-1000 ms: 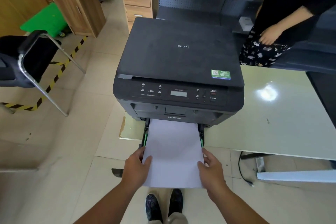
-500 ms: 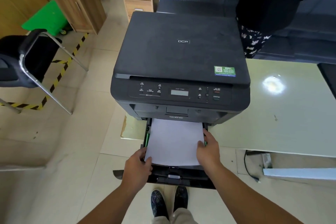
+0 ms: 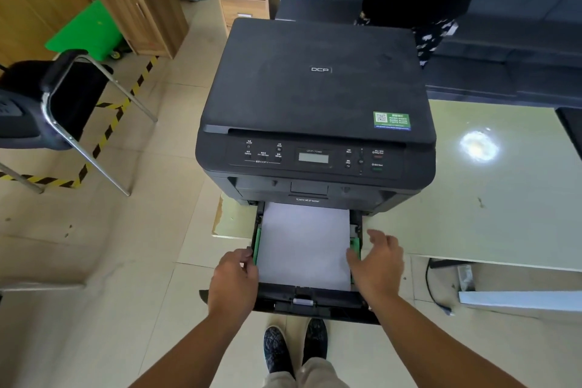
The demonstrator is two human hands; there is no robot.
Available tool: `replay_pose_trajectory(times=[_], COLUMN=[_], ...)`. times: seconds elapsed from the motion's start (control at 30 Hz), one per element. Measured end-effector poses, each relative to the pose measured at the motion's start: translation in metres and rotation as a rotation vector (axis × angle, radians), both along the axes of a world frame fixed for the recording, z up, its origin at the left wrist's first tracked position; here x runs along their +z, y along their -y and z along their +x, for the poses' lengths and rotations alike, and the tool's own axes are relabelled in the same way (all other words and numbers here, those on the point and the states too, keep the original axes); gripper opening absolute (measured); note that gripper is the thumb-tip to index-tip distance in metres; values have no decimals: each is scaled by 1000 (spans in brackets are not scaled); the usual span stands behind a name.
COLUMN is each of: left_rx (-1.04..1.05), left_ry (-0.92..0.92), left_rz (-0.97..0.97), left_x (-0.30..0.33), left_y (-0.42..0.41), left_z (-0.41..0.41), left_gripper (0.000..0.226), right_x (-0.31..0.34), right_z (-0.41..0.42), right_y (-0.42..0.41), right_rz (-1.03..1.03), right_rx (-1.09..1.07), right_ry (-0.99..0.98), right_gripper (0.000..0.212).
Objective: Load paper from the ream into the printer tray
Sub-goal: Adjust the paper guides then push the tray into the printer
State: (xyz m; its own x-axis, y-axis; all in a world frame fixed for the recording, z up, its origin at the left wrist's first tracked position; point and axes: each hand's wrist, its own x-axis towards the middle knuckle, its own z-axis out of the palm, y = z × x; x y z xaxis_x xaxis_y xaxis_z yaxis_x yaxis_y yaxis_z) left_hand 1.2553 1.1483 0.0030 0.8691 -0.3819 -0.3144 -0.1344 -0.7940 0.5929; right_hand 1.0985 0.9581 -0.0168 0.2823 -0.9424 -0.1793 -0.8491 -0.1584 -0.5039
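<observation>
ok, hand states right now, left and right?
Left hand: fingers curled at the paper tray's left green guide, grip unclear.
Right hand: open, beside the right guide, holding nothing.

Both forearms bare, reaching forward and converging slightly from the lower frame edge. Left hand point(image 3: 234, 280) palm-down, knuckles up, fingers curled inward toward the midline, thumb tucked beside them; contact at the fingertips hidden from view. Right hand point(image 3: 376, 264) palm-down, slightly further forward than the left, fingers point(image 3: 382, 238) loosely spread and extended, thumb angled inward. Right hand grasping nothing. Wrists roughly straight. Hands apart, at about the same height.
</observation>
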Motion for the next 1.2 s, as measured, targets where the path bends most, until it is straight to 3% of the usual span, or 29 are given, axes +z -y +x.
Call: replay_pose_trajectory(times=[0.17, 0.23, 0.53, 1.2], left_rx=[-42, -63, 13, 61], left_ry=[-49, -46, -74, -19], left_rz=[-27, -23, -30, 31], left_x=[0, 0, -2, -16], left_y=[16, 20, 28, 30], left_z=[-1, -3, -6, 5], left_gripper=[36, 37, 40, 30], right_x=[-9, -8, -6, -5], right_z=[-24, -25, -15, -9], right_y=[-6, -6, -4, -10], right_rz=[242, 270, 233, 191], right_rx=[-43, -73, -35, 27], right_ry=[74, 112, 12, -10], right_gripper=[13, 8, 6, 6])
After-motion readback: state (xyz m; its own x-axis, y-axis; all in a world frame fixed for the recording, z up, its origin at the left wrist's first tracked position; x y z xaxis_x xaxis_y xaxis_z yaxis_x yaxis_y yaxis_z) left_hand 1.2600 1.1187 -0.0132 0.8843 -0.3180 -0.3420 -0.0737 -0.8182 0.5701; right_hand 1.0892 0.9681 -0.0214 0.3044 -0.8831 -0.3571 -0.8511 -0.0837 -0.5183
